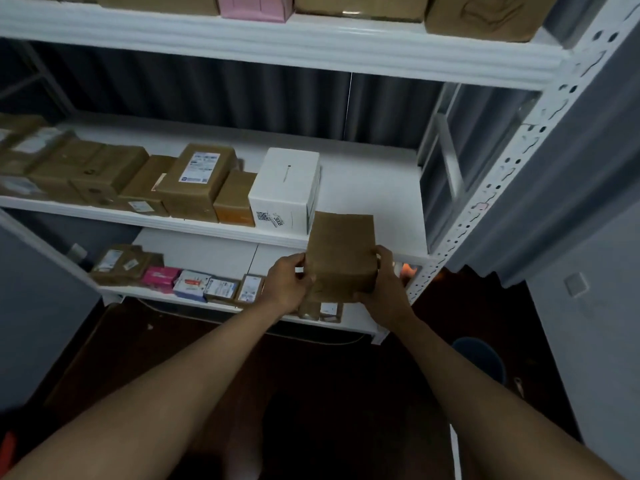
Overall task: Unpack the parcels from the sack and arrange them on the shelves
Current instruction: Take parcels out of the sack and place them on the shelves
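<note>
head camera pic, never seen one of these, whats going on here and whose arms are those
There is one picture, taken by a wide-angle camera worn on a person's head, looking forward and down. No machine is involved: the two bare arms belong to the wearer.

The left hand and right hand hold a plain brown cardboard parcel between them, one grip on each side, in front of the white metal shelving unit.

The parcel is at the front edge of the middle shelf, where bare space remains to the right of a white box with a printed code. Left of that box stands a row of brown taped parcels, one bearing a white shipping label.

The lower shelf carries smaller parcels, including a pink box. The top shelf holds more brown boxes and a pink one. The sack is not in view.
</note>
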